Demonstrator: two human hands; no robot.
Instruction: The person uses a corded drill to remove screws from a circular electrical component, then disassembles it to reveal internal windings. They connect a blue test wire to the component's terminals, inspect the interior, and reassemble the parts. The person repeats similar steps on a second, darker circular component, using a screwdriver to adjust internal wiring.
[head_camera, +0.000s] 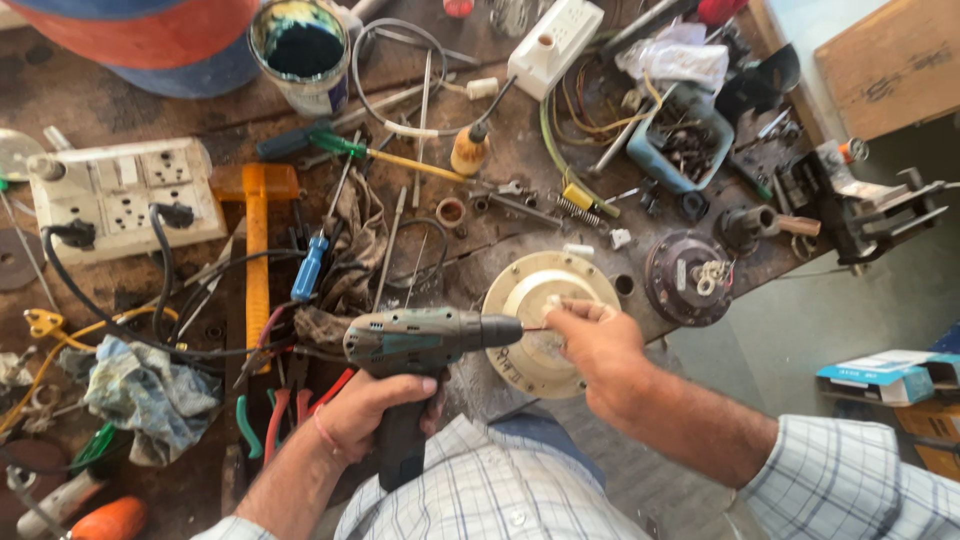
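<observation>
place: repair workshop | signs: grimy workbench (80, 90) strewn with screwdrivers (308, 268), pliers (262, 420), wires (400, 70), bench vise (870, 215)

The bench (90, 90) is viewed steeply downward from head height, close above the fingers (570, 312).

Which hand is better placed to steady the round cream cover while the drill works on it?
The right hand. Its fingers already rest on the cream cover by the drill bit. The left hand is busy around the drill handle.
</observation>
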